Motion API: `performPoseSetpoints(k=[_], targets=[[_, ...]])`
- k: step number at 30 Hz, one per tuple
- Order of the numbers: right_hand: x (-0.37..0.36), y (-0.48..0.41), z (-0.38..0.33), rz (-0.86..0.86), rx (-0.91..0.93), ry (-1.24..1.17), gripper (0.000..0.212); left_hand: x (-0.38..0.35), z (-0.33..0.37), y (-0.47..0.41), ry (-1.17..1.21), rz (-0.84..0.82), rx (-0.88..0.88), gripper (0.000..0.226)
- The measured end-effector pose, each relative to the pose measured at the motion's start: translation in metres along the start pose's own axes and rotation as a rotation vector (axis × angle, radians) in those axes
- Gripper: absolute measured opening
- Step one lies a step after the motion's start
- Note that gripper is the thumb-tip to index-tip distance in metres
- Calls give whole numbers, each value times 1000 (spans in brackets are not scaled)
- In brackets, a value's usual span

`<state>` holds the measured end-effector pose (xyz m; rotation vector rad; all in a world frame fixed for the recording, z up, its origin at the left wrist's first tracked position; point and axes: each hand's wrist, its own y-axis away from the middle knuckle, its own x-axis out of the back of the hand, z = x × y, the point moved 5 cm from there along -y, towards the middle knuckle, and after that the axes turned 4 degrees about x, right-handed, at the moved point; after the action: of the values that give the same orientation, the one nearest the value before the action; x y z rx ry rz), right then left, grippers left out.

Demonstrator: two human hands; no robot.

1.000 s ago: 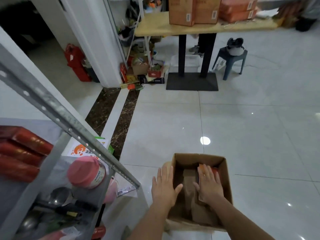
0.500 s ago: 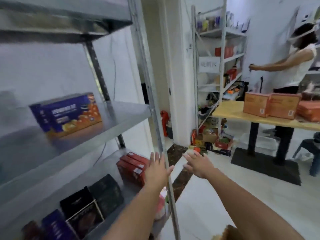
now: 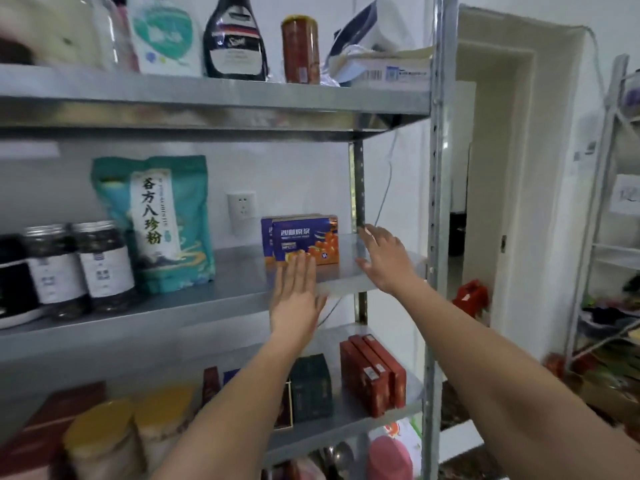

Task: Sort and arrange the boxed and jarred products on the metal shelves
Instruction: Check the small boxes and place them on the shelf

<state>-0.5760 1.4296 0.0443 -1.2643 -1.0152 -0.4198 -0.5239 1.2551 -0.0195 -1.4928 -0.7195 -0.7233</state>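
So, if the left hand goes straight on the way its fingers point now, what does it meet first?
Probably the blue and orange box on the middle shelf: the open left hand points straight at its front, though the gap is unclear.

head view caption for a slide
Open left hand and right hand held out toward the blue and orange boxes on a metal shelf, beside a teal pouch and dark jars

The metal shelf [image 3: 239, 275] bears a blue box [image 3: 304, 239], teal pouch [image 3: 159, 223], dark jars [image 3: 102, 265].
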Motion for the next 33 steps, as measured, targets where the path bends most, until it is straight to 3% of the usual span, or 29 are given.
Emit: performPoseSetpoints(k=[3, 6, 10, 15, 20, 24, 27, 33], targets=[[-8, -22, -27, -29, 72, -40, 63, -1, -50, 8, -36, -105, 142, 68], [-19, -46, -50, -93, 103, 13, 72, -6, -76, 11, -44, -261, 149, 70], [-30, -69, -62, -101, 90, 158, 90, -11, -79, 9, -14, -268, 144, 70], [-39, -78, -60, -143, 57, 159, 89, -16, -80, 7, -68, -277, 147, 75], [-37, -77, -56, -35, 0, 231, 98, -13, -76, 11, -12, -282, 151, 78], [-36, -90, -53, -119, -4, 220, 105, -11, -78, 9, 10, -321, 127, 79], [-31, -90, -54, -44, -7, 244, 102, -9, -78, 7, 6, -362, 115, 81], [-19, -71, -52, 76, -23, 156, 63, -6, -80, 6, 80, -433, 115, 88]])
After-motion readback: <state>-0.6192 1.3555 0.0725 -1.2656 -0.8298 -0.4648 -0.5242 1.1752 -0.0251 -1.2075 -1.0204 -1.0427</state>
